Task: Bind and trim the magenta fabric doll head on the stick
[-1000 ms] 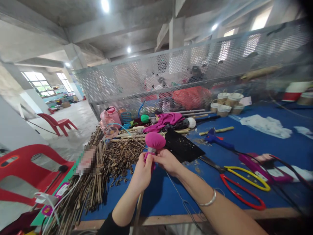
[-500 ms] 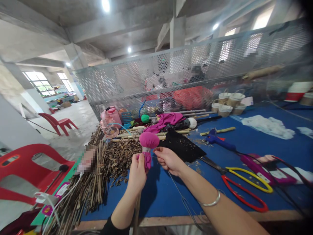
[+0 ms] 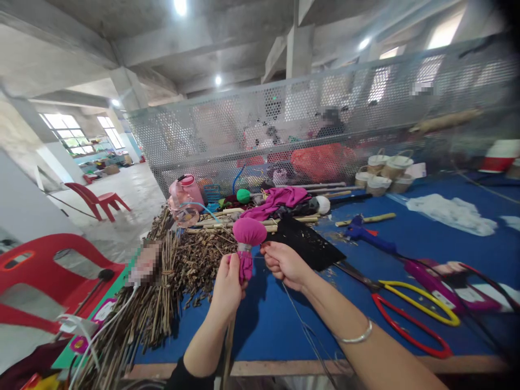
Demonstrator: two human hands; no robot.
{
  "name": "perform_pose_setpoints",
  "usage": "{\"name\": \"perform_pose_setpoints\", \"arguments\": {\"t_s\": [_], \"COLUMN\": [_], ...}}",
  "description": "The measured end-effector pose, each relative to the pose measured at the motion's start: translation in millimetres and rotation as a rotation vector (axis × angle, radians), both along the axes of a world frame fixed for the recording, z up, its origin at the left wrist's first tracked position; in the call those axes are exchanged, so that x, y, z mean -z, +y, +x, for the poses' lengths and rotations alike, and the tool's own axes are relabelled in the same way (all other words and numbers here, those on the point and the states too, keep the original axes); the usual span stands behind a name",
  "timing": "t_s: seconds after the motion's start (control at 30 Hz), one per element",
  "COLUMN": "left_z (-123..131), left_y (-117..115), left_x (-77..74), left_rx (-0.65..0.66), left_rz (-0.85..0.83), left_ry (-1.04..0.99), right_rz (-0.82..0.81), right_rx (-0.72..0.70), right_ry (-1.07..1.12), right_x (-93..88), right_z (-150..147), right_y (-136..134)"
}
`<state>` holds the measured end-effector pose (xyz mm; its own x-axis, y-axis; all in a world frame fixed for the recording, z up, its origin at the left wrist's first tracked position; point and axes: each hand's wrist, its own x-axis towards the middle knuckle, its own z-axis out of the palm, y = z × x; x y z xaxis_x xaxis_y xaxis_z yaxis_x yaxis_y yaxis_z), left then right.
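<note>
My left hand (image 3: 227, 284) is closed round the neck of a stick topped with a ball wrapped in magenta cloth (image 3: 249, 232); the loose cloth end hangs between my fingers. The stick itself runs down past my wrist. Just right of the ball, my right hand (image 3: 283, 262) is pinched on a thin wire (image 3: 303, 325) that trails down toward the table's front edge. A silver bangle (image 3: 357, 337) sits on my right forearm.
A heap of dry twigs (image 3: 170, 276) lies left on the blue table (image 3: 406, 238). Red and yellow scissors (image 3: 410, 314), a black sheet (image 3: 303, 241), a blue glue gun (image 3: 365, 233), magenta cloth (image 3: 280, 197) and a pink bottle (image 3: 184, 200) surround it. Behind the mesh screen (image 3: 309, 119) people sit. Red chairs (image 3: 44, 276) stand left.
My hands have drawn apart: the right one pulled the wire to the right and slightly up, away from the ball's neck. The left hand slid lower on the stick.
</note>
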<state>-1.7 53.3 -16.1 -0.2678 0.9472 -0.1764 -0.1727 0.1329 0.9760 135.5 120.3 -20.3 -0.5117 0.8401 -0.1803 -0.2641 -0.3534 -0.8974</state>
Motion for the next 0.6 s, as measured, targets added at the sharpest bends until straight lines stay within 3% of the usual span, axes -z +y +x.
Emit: {"name": "perform_pose_setpoints", "arguments": {"t_s": [0.1, 0.33, 0.47, 0.6], "left_z": [-0.7, -7.8, -11.7, -14.6], "left_y": [-0.6, 0.7, 7.4, 10.1], "left_x": [-5.8, -13.9, -5.2, 3.2], "left_rx": [0.086, 0.566, 0.746, 0.803], "left_rz": [-0.007, -0.252, -0.27, -0.317], "left_ry": [-0.168, -0.675, -0.724, -0.738], "right_rz": [-0.019, 0.044, 0.035, 0.065], "right_rx": [-0.07, -0.266, -0.259, -0.16], "right_ry": [0.069, 0.261, 0.291, 0.243], "right_x": [1.1, 16.2, 22.5, 22.6], "right_z": [0.1, -5.5, -6.6, -8.5], "right_y": [0.3, -8.7, -8.1, -5.3]}}
